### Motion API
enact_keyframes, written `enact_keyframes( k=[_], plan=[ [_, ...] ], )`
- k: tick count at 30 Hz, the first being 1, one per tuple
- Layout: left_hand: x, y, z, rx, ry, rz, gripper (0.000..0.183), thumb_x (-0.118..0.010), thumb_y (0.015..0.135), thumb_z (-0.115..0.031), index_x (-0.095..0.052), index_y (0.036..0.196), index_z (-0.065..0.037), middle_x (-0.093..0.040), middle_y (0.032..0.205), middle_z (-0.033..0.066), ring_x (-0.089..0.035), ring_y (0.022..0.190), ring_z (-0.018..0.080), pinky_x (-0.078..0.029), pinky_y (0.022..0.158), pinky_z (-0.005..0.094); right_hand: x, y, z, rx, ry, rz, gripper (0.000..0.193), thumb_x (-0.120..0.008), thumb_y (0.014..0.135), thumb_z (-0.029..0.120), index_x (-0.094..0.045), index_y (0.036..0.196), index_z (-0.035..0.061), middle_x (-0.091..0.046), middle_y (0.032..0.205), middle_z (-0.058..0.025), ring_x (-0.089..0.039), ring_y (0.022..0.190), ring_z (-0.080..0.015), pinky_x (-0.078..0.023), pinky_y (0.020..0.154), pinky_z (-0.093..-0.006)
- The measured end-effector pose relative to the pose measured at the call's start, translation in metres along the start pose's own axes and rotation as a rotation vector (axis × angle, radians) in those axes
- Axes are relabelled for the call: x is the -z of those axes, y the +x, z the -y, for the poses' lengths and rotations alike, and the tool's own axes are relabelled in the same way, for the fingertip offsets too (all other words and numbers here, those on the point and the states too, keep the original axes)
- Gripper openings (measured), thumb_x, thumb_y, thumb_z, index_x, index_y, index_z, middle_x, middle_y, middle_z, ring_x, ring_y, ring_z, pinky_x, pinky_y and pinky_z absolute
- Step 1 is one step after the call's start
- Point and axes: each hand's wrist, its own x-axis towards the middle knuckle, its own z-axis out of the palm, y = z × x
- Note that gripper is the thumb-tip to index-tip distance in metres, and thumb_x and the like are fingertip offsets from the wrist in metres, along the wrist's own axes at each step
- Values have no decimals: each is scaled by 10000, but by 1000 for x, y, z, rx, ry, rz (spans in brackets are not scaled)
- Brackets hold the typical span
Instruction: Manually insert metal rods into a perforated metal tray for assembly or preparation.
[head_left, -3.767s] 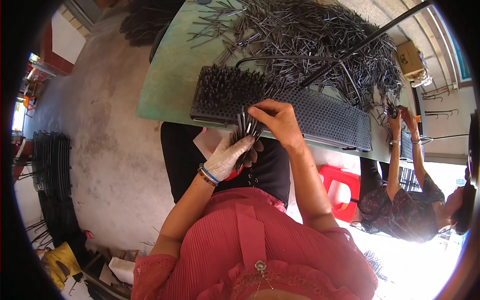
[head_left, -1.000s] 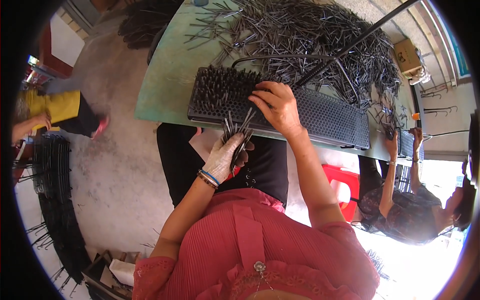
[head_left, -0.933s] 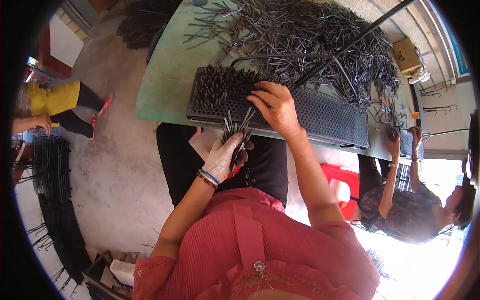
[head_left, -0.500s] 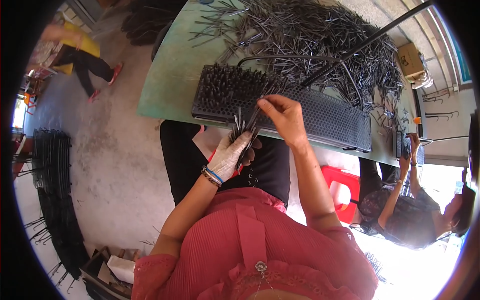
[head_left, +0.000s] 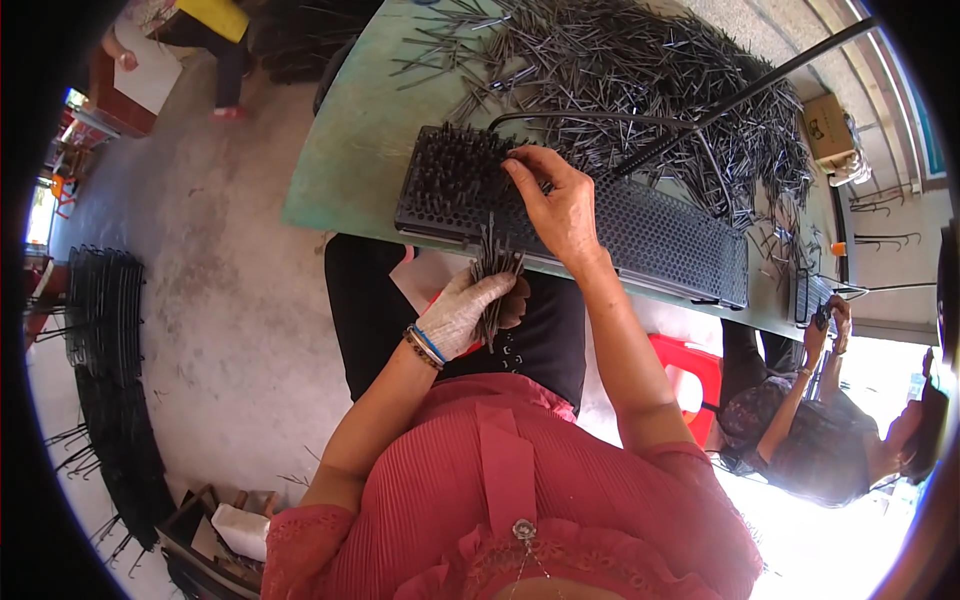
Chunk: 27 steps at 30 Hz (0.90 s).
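My left hand (head_left: 458, 316), in a pale glove, is closed around a bundle of thin dark strips (head_left: 492, 262) in front of the table's near edge. Their ends stick out above and below the fist. My bare right hand (head_left: 562, 207) is over a black perforated rack (head_left: 675, 240), thumb and forefinger pinched together beside the upright pieces. Whatever lies between those fingertips is too small to make out. Many short dark pieces (head_left: 450, 168) stand upright in the left part of the rack; its right part shows bare holes.
A large heap of loose dark strips (head_left: 640, 75) covers the far side of the green table (head_left: 340, 165). A black bar (head_left: 770, 80) slants above it. At right a co-worker (head_left: 800, 430) handles a smaller rack. A red stool (head_left: 708, 370) stands below the table.
My right hand has moved from just above the bundle up to the standing pieces in the rack. My left hand stays by the table edge. Someone in yellow at the upper left has moved.
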Motion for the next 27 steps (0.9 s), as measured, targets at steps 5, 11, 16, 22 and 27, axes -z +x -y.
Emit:
enact_keyframes(
  k=[5,11,16,22,27],
  plan=[
    [0,1,-1,23,-62,40,229,-603,948,-200,-598,1077,-11,-670,933,86,-672,794,187,-574,701,319,-3,-2,-1,19,1,28,191,-712,864,111,-687,1019,2,-718,894,-99,-677,789,-158,-521,717,-280],
    [0,1,-3,11,-4,30,225,-609,944,-194,-595,1080,-15,-674,945,92,-672,793,191,-574,692,321,-11,-9,-10,330,-223,-83,183,-754,791,104,-726,965,53,-710,892,-77,-641,825,-254,-489,791,-345],
    [0,1,-2,-3,-4,10,216,-616,937,-186,-592,1073,-20,-674,947,96,-671,791,186,-571,686,316,-14,-11,-9,341,-261,-34,213,-752,773,75,-735,986,74,-701,900,-58,-622,871,-235,-457,794,-342],
    [-1,-1,-4,7,30,25,225,-613,939,-181,-592,1088,-14,-674,949,92,-672,792,184,-573,693,313,-13,-15,-22,462,-236,-13,220,-728,790,63,-728,1010,66,-693,974,-68,-613,885,-239,-446,810,-341],
    [1,0,0,22,29,25,236,-612,944,-188,-589,1115,-27,-676,953,92,-674,798,187,-574,698,309,-16,-14,-21,471,-326,-68,209,-715,802,70,-728,1011,68,-690,995,-63,-606,916,-236,-429,832,-342]
  ],
)
